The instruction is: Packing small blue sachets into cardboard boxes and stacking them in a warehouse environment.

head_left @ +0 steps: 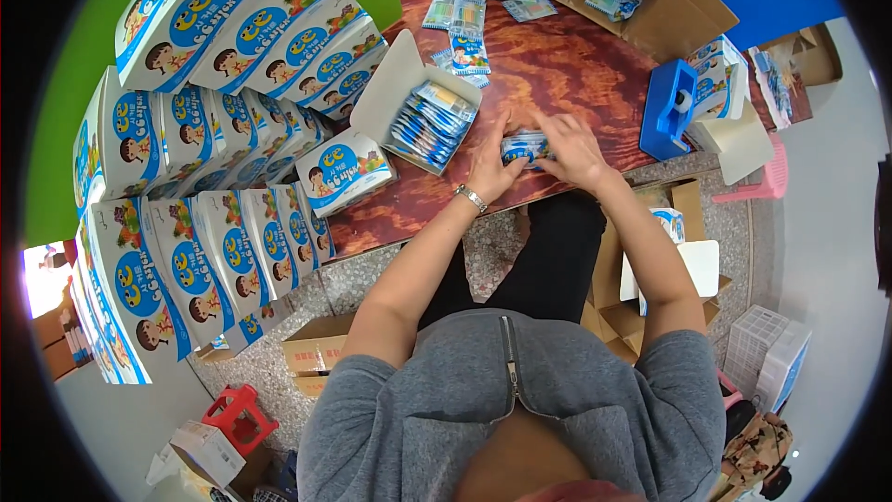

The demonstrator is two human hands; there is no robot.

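Over the red-brown patterned table, my left hand [494, 165] and my right hand [570, 151] close in from both sides on a small stack of blue-and-white sachets [525, 147]. Fingers of both hands curl round the stack's sides, with the thumbs at its near edge. Just left of my left hand stands an open white carton [375, 93], its lid tipped back. Rows of blue sachets [432, 128] fill much of it. Several loose sachets [455, 14] lie flat on the table beyond my hands.
Stacked printed cartons [177, 139] rise high on the left, with one carton [344, 170] beside the open one. A large cardboard box [669, 14] with more sachets lies at the far right. A blue tape dispenser [665, 112] sits at the table's right edge. Boxes [688, 200] stand below.
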